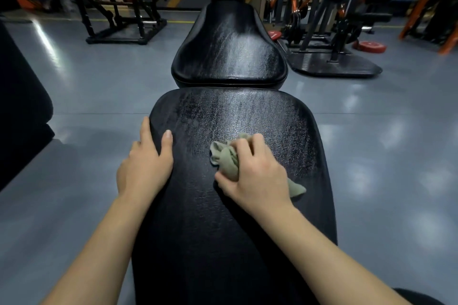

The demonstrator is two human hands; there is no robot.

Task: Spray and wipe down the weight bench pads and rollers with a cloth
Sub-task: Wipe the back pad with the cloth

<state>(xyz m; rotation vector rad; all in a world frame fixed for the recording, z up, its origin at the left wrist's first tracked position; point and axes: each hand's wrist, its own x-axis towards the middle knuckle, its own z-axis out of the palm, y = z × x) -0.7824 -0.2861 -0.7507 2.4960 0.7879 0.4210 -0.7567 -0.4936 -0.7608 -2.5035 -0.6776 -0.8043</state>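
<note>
On bench back pad [247, 116]: R hand [255, 176] fingers grip bunched cloth [226, 158]; L hand [143, 166] flat, fingers straight.

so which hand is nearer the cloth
Right. The right hand grips the cloth on the back pad; the left hand rests on the pad's left edge, apart from it.

This is a gym weight room. A black padded bench [230, 111] runs up the centre, and an orange-and-black machine frame [119, 7] stands at upper left. Racks [322, 7] crowd the upper right, with red weight plates [372, 46] lying on the glossy grey floor [99, 86].
</note>
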